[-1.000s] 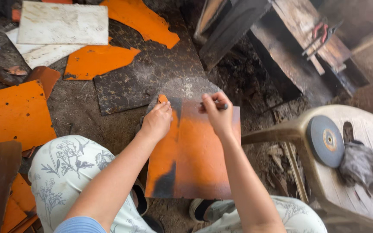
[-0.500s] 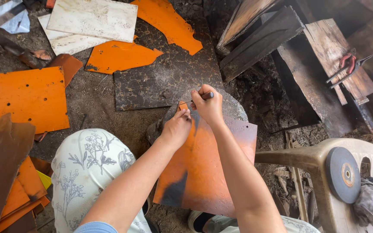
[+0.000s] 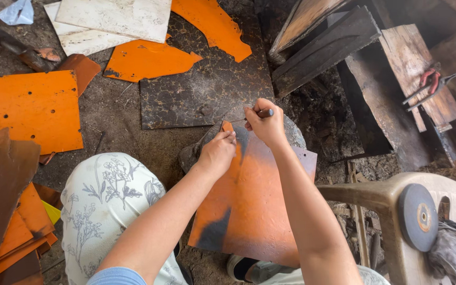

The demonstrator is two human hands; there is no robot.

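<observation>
An orange-painted metal sheet (image 3: 254,211) with dark scorched patches leans across my lap, its top edge over a grey rounded piece (image 3: 294,134) on the ground. My left hand (image 3: 217,153) presses down on the sheet's upper left corner, fingers closed on its edge. My right hand (image 3: 265,124) sits at the top edge, shut on a thin dark marking tool (image 3: 262,113) whose tip points left at the sheet.
Orange sheet offcuts (image 3: 27,108) and white panels (image 3: 112,18) lie on the dirt floor, with a dark mottled plate (image 3: 201,89) ahead. Rusty steel sections (image 3: 344,47) and red-handled pliers (image 3: 431,82) lie right. A plastic chair (image 3: 386,195) holds a grinding disc (image 3: 418,216) and cloth.
My view has shifted, so everything sits lower and to the right. Both hands stay at the sheet's top edge, with the right hand's tool slightly moved along it.
</observation>
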